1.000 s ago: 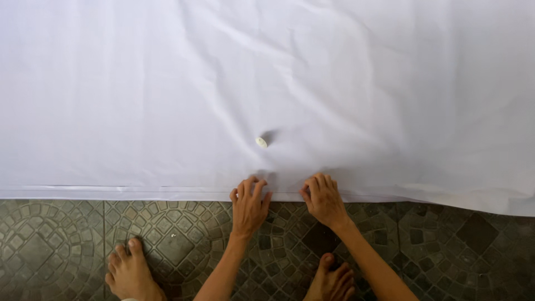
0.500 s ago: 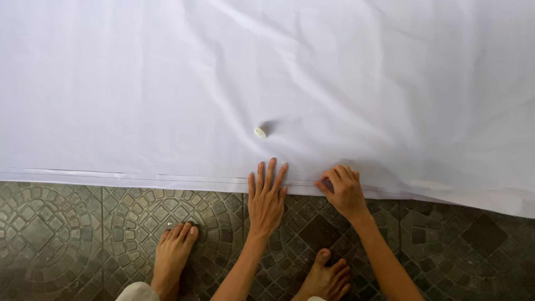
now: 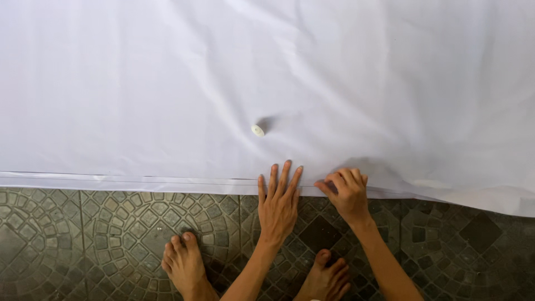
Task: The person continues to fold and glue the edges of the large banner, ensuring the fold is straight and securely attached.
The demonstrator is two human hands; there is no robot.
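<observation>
A large white cloth [image 3: 267, 78] lies spread over the patterned tile floor [image 3: 83, 234], its folded near edge running across the view. The left hand [image 3: 278, 200] lies open and flat, fingers spread, fingertips on that edge. The right hand [image 3: 346, 192] is curled, pinching the cloth edge just beside it. A small white round object [image 3: 257, 130] rests on the cloth nearby.

The white cloth [image 3: 267, 72] runs past three edges; the right hand [image 3: 345, 192] hides its pinched hem.
</observation>
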